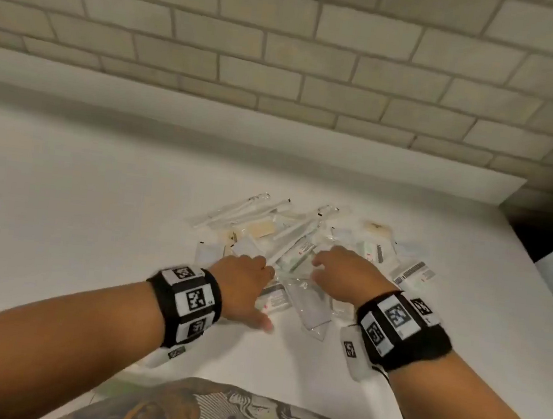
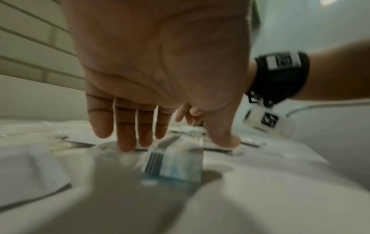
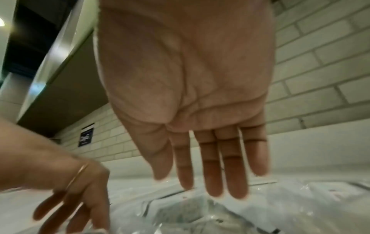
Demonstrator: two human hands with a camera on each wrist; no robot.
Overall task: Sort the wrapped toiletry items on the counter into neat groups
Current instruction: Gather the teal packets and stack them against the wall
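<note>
A jumbled pile of wrapped toiletry items lies on the white counter: long white sticks in clear sleeves, small flat sachets and barcoded packets. My left hand reaches over the pile's near left side, fingers straight, its fingertips touching a clear wrapper beside a blue barcoded packet. My right hand hovers over the pile's near right, fingers straight and spread just above clear plastic wrappers. Neither hand holds anything.
A pale brick wall rises behind the counter. The counter ends at a dark gap on the far right. The left part of the counter is bare. My patterned shirt is at the near edge.
</note>
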